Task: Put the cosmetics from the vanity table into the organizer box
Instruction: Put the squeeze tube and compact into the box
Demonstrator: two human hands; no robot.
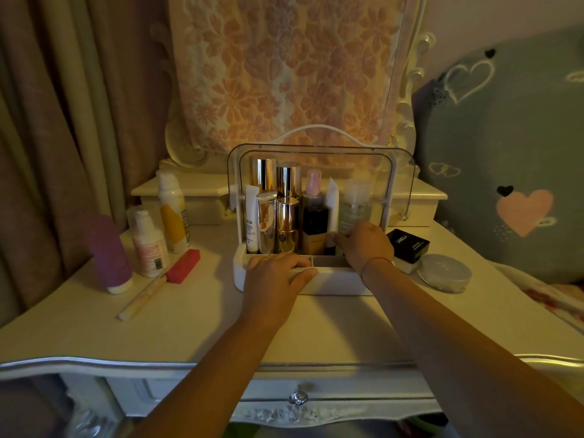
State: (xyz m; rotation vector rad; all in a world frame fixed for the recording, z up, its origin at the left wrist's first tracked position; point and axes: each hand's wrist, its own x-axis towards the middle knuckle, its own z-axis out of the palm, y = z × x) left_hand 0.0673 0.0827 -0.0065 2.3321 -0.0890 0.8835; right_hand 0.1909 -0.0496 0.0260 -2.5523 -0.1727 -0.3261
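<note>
The white plastic organizer box with the clear flip-up lid sat at 12 o'clock on the cream counter, mostly full. The left hand gripped its front rim. The right hand pinched the foot of a slim white squeeze tube on the box's 3 o'clock side (fingertips partly hidden, so that's my read). I'd keep the left hand bracing and seat the tube upright, nice and slow, so the tall gold-capped bottles didn't topple.

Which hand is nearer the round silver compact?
Right hand: inside the white organizer box, left of the round silver compact. Left hand: on the box's front rim, farther left.
</note>
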